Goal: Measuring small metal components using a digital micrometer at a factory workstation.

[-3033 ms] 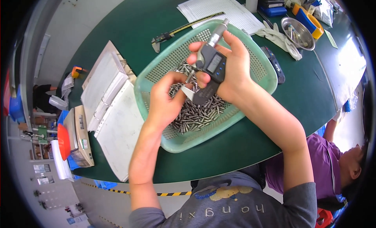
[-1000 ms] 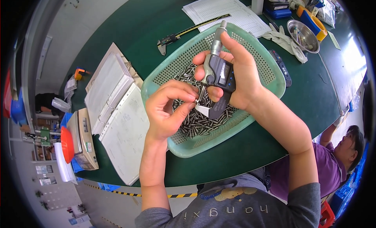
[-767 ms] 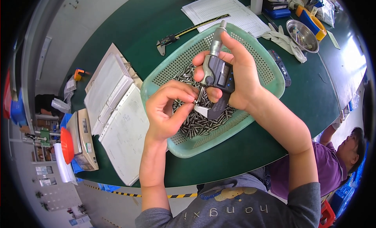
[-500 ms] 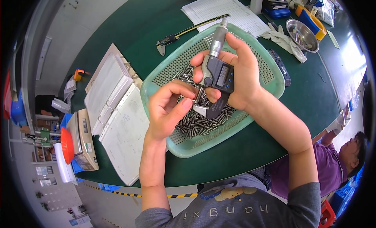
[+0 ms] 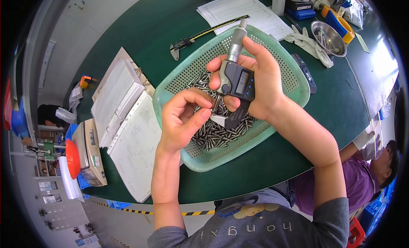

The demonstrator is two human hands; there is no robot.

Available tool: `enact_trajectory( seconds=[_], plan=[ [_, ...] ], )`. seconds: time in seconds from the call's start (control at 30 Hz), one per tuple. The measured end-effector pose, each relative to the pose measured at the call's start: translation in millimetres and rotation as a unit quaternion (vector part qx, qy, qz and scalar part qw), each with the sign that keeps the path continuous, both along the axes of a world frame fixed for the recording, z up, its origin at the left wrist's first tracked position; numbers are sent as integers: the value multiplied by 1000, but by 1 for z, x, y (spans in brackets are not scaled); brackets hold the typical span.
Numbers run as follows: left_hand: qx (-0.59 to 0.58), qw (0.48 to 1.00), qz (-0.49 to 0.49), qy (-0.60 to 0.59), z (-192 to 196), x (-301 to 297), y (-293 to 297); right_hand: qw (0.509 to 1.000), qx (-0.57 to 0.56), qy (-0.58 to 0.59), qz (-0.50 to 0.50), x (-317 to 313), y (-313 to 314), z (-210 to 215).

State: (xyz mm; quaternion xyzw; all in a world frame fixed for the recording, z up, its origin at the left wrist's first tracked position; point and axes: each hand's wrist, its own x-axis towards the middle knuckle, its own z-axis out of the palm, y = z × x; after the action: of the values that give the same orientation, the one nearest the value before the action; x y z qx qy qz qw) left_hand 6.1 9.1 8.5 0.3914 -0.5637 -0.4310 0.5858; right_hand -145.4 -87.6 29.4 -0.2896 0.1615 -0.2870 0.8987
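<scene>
My right hand (image 5: 266,79) is wrapped round a digital micrometer (image 5: 233,79), its thumb up on the grey thimble and the small screen facing up. Between the micrometer's jaws, my left hand (image 5: 183,116) pinches a small metal pin (image 5: 211,109) with thumb and forefinger; the fingertips cover most of it. Both hands are over a pale green perforated plastic basket (image 5: 201,166). A heap of small metal pins (image 5: 217,137) lies in the basket, partly hidden below the hands.
An open ring binder (image 5: 128,107) lies left of the basket, beside a weighing scale (image 5: 88,150). Beyond are a caliper (image 5: 183,44) and paper sheets (image 5: 238,11). A white glove (image 5: 309,45) and metal bowl (image 5: 329,39) sit far right. A person in purple (image 5: 353,182) is at right.
My right thumb has shifted slightly on the micrometer's thimble, and the screen reading looks different. The left hand has hardly moved. At right, the other person's head and arm have moved.
</scene>
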Motion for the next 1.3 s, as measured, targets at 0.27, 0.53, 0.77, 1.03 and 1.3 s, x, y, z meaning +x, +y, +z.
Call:
enact_trajectory(
  seconds=[0.27,0.53,0.77,1.03,1.3],
  plan=[
    [24,997,36,-64,-12,4,-8,997,41,-24,-65,3,-6,-12],
    [-30,992,4,-121,-12,16,-2,998,-14,-58,-25,16,2,-12],
    [-18,998,-12,-65,-19,12,-11,998,-7,-53,-28,23,-9,-28],
    [46,905,225,-358,-56,80,-32,998,29,-47,-7,26,-7,-22],
    [-153,591,-5,-792,-3,-21,-8,996,58,-65,-21,23,-7,-22]
  ],
)
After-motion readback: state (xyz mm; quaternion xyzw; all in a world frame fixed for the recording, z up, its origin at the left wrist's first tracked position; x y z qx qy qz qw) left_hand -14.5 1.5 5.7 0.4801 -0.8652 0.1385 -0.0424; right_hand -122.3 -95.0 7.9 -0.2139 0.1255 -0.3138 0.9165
